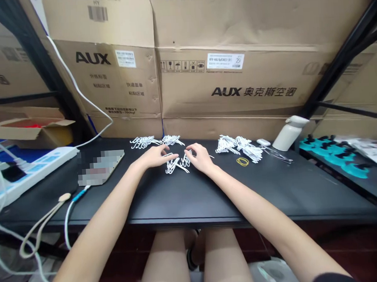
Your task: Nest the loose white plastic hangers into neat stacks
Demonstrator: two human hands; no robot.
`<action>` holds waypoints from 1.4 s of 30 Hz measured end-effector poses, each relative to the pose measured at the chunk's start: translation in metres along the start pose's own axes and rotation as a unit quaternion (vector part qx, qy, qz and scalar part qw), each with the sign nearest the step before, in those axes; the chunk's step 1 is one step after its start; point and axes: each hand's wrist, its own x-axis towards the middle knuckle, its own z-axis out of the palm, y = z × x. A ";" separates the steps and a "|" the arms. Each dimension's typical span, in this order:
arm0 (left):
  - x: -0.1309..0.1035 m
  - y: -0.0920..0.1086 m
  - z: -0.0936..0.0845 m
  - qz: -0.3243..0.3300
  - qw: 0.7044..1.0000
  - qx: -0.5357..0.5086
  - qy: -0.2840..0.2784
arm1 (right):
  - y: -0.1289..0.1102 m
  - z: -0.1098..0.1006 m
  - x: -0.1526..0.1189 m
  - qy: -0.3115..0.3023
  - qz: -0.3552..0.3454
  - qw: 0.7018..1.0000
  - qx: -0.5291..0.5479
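Note:
Small white wire hooks [176, 166] lie in a loose pile on the black table between my hands. My left hand [151, 157] is at the pile's left side, thumb stretched over the hooks and apart from the curved fingers. On the right, my right hand [200, 158] has its fingers bent around some hooks in the pile; a white tip sticks out past its far side. Behind my left hand lie two more groups of hooks, one at the left [144, 142] and a smaller group [172, 140] beside it. Two thicker bundles of hooks [249, 149] rest to the right.
Yellow rubber bands [242, 162], glasses [277, 153] and a white bottle [289, 133] are at the right, near turquoise items [336, 155]. A partly blurred phone-like slab [113, 160], a power strip [40, 167] and cables lie left. Cardboard boxes [189, 102] stand behind the table.

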 end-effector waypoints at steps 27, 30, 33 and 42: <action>0.002 -0.014 -0.007 -0.055 0.951 -0.261 -0.158 | -0.040 0.001 -0.014 -0.219 -0.013 0.966 0.133; 0.002 -0.017 -0.013 -0.082 0.950 -0.273 -0.126 | -0.041 0.000 -0.013 -0.220 -0.015 0.966 0.137; 0.001 -0.018 -0.019 -0.111 0.939 -0.310 -0.097 | -0.041 0.000 -0.013 -0.219 -0.016 0.966 0.139; -0.005 -0.005 -0.018 -0.132 0.943 -0.278 -0.125 | -0.040 -0.001 -0.013 -0.224 -0.016 0.965 0.135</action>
